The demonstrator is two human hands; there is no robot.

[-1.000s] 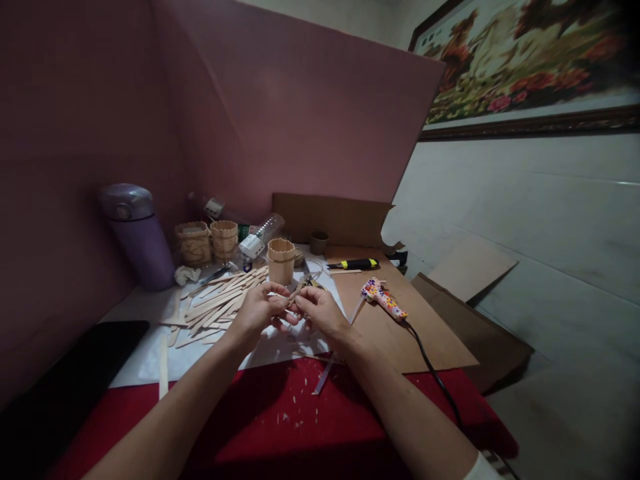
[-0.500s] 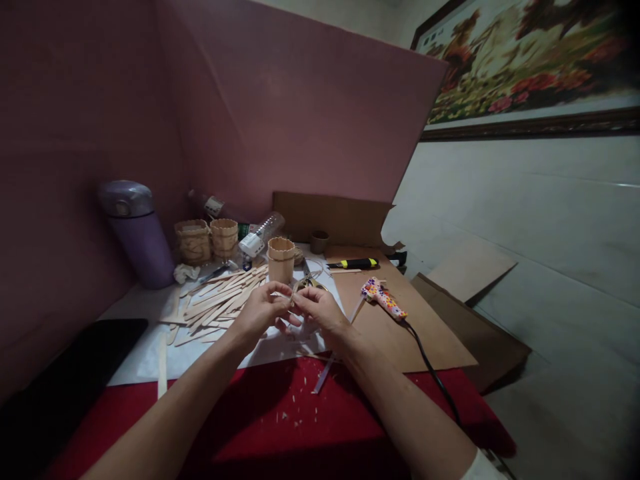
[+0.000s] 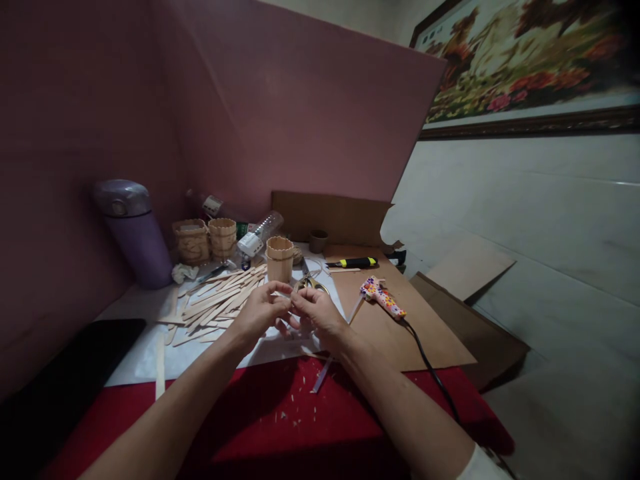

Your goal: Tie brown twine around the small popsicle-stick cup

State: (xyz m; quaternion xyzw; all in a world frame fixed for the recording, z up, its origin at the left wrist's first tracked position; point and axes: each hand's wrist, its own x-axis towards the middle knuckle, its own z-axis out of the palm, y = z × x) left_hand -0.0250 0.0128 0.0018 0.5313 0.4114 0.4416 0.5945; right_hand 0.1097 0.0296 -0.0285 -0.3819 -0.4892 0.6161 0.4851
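My left hand (image 3: 267, 310) and my right hand (image 3: 317, 310) meet in front of a small cup of wooden sticks (image 3: 280, 260). Thumb and forefinger are pinched together on each hand, and the fingertips almost touch. Whatever they hold is too small and too covered to make out. Just behind my right hand lie scissors with brass-coloured handles (image 3: 320, 287). A thin loop of twine (image 3: 316, 268) curls above them, near a ball of twine (image 3: 298, 255) partly hidden by the cup. Loose craft sticks (image 3: 220, 303) are heaped left of my left hand.
On brown cardboard (image 3: 425, 340) at right lie a flower-patterned glue gun (image 3: 383, 297) with a black cord and a yellow-black utility knife (image 3: 357, 263). Left and back stand a purple bottle (image 3: 135, 233), two stick-covered cups (image 3: 223, 239) and a clear plastic bottle (image 3: 260, 233). Wood bits dot the red cloth (image 3: 280, 433).
Both hands stay pinched together in nearly the same place, with only a slight shift of the fingers. The whole view has moved a little; the objects on the table lie as before.
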